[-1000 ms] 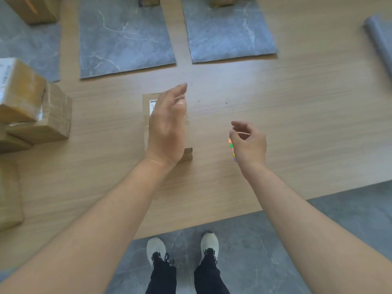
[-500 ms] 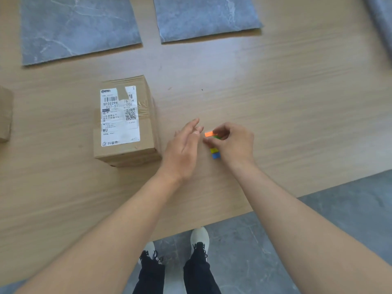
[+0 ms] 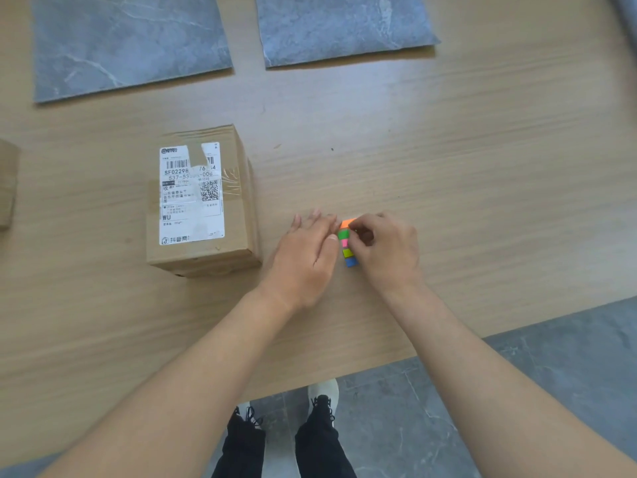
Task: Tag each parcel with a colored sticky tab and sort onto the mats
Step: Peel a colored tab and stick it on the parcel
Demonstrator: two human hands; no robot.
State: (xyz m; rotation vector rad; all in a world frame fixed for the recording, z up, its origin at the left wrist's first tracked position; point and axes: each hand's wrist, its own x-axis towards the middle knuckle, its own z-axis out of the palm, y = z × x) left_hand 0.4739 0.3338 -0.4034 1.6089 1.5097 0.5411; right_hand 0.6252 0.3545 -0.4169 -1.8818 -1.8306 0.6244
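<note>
A person stands at the near edge of a pale wood table (image 3: 448, 167), both bare forearms reaching over it. The left hand (image 3: 306, 260) lies low over the tabletop with fingers nearly straight and holding nothing, its thumb against a strip of sticky tabs (image 3: 347, 243). The right hand (image 3: 386, 250) curls its fingers round the strip's other side and pinches it. The tabs show orange, green, pink, yellow-green and blue from far end to near; whether the strip rests on the wood cannot be told, and the right hand hides its far side. Just left of the hands, left of the table's middle, a taped cardboard parcel (image 3: 238, 201) lies flat, not on any mat. Its white shipping label (image 3: 191, 201) carries a barcode, a QR code, a number beginning "SF0229", a line beginning "537-53", the letters "WU" and, at the foot, the characters "抖音商"; a torn patch breaks the middle of both numbers and the small print is too blurred to read. Toward the far edge lie two grey marbled mats, the left mat (image 3: 127, 43) and the right mat (image 3: 344, 25), both cut off by the frame. A second cardboard box (image 3: 7, 188) is cropped at the left edge. Beneath the near edge, a grey floor (image 3: 551, 391) and light shoes (image 3: 324, 391) show.
</note>
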